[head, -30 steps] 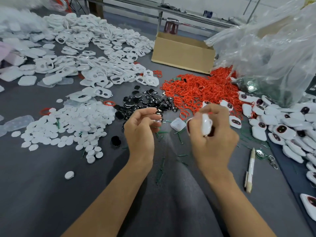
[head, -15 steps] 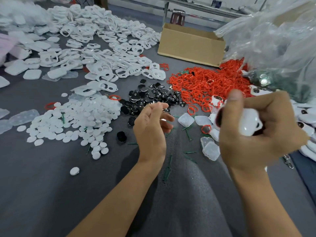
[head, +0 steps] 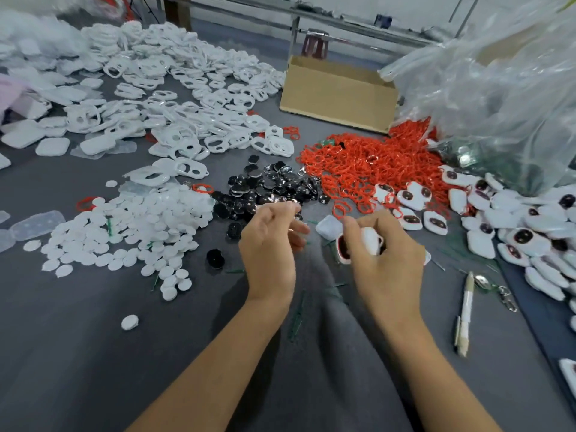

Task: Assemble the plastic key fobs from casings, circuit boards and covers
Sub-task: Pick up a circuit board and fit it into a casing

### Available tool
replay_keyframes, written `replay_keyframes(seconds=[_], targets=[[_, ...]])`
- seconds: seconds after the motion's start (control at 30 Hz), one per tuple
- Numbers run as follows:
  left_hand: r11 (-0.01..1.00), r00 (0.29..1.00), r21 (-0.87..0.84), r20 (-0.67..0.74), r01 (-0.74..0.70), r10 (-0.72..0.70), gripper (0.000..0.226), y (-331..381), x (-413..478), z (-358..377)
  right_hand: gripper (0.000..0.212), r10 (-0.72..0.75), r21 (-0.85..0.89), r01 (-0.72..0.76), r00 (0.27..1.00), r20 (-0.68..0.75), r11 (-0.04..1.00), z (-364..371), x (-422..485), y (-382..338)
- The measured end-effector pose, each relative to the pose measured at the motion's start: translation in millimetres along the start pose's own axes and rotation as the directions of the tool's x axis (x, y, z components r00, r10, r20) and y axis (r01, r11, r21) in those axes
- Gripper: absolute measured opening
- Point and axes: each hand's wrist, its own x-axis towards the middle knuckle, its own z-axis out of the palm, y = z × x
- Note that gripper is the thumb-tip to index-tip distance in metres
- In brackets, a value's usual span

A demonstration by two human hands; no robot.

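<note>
Grey table, metal rail, red stool, pale wall

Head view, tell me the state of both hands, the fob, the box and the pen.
left hand, fingertips pinched, contents too small to tell
right hand, grips the white key fob
white key fob, held, partly hidden by fingers
cardboard box, top open
pen, lying flat

One cardboard box, one pen, one stool; heaped casings beyond counting.
</note>
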Motion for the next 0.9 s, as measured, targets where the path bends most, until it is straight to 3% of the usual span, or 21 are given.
replay_keyframes(seconds=[0.13,0.27,0.5,0.9], targets=[[0.995,0.985,0.095,0.169,0.012,-0.028,0.017,-1.4,-1.7,0.2,0.007,0.156,0.280,-0.196,0.975,0.160,0.940,1.2,3.4,-5.1],[0.991,0.978,0.124,0.209,-0.044,0.017,0.015,-1.0,-3.3,-0.2,0.015,0.229,0.530,-0.409,0.899,0.373,0.743,4.7,2.2,-6.3],[0.995,0.969,0.089,0.248,-0.034,0.011,0.017,0.8,-4.9,-0.4,0.019,0.221,0.568,-0.636,0.744,0.631,0.522,1.3,4.0,-5.3],[0.987,0.947,0.146,0.321,-0.074,0.024,0.025,-0.2,-5.9,-1.5,0.025,0.324,0.531,-0.640,0.755,0.570,0.555,-0.1,4.7,-4.1]])
